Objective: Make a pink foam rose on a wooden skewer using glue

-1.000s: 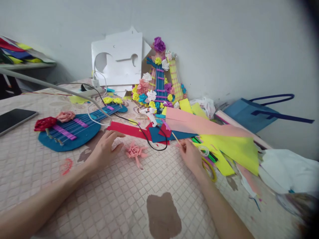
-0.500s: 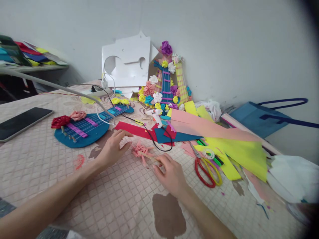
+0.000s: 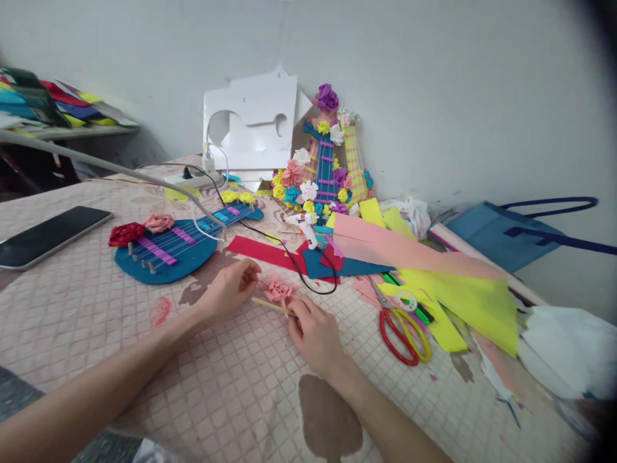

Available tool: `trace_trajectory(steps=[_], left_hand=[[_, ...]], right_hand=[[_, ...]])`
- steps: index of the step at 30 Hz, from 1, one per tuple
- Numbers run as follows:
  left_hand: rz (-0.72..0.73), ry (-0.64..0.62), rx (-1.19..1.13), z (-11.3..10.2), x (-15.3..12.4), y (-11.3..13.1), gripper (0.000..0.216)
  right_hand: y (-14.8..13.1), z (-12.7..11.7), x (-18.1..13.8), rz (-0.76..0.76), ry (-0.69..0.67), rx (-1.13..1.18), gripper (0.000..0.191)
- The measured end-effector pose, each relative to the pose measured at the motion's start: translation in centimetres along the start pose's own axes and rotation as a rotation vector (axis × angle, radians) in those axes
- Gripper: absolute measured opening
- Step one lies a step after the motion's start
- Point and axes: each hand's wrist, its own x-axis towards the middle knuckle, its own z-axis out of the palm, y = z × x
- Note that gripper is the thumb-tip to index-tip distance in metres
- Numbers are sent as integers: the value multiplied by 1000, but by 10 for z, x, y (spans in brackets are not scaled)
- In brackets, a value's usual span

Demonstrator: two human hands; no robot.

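Note:
A pink paper flower (image 3: pixel 278 290) lies on the tiled tabletop (image 3: pixel 231 392) between my hands. My left hand (image 3: pixel 230 289) pinches the flower's left edge with closed fingers. My right hand (image 3: pixel 311 328) is closed on a thin wooden stick (image 3: pixel 270 306), whose tip points left under the flower. Behind the flower runs the black cord of a white glue gun (image 3: pixel 304 226).
A blue paper guitar (image 3: pixel 168 247) with red and pink flowers lies to the left, a phone (image 3: pixel 51 235) further left. Red and yellow scissors (image 3: pixel 402 325) and coloured paper sheets (image 3: pixel 434 270) lie at the right. Decorated guitars (image 3: pixel 328 167) lean on the wall; a blue bag (image 3: pixel 501 228) stands right.
My right hand brought the wooden stick from the paper pile leftward to the pink flower. My left hand closed on the flower's edge. The scissors now show where my right hand was.

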Motion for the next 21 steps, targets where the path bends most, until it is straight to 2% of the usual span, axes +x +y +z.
trace_trajectory(steps=[11,16,21], left_hand=[[68,-12,-34,0,-1,-1,24],[122,137,45,-8,-8,1,20],[149,230,182,-3,-42,28,25]], right_hand=[[-3,-3,-6,84,5,210,14],[-6,-4,-6,167,52,352,11],[-8,-8,-6,216,38,463,12]])
